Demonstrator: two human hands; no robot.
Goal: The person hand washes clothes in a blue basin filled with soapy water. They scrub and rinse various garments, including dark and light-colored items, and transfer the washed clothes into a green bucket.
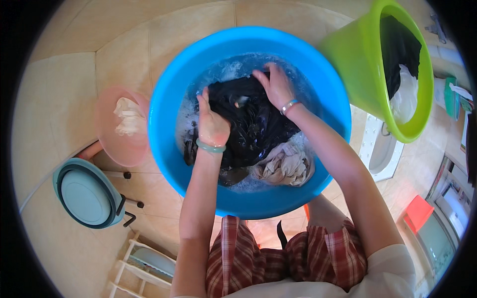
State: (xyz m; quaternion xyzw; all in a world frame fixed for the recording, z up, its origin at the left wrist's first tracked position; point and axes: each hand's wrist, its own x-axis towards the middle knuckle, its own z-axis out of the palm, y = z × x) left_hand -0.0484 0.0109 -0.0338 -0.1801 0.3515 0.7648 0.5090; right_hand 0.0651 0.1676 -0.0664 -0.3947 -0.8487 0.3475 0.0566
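A wide blue tub of sudsy water stands in front of me with a soaked black garment in it. My left hand, with a pale green bangle at its wrist, grips the garment's left edge; some of its fingers are hidden by the cloth. On the far right part, my right hand holds the same garment, thumb apart from the fingers, a silver bracelet at the wrist. The upper edge of the black cloth spans between my hands. A crumpled beige cloth lies in the water at the near right.
To the right, a tall lime-green bucket holds black and white cloth. A pink basin with white cloth sits at the left, near a folded grey-green basin. A white slatted rack is lower left; a white floor fixture lies right of the tub.
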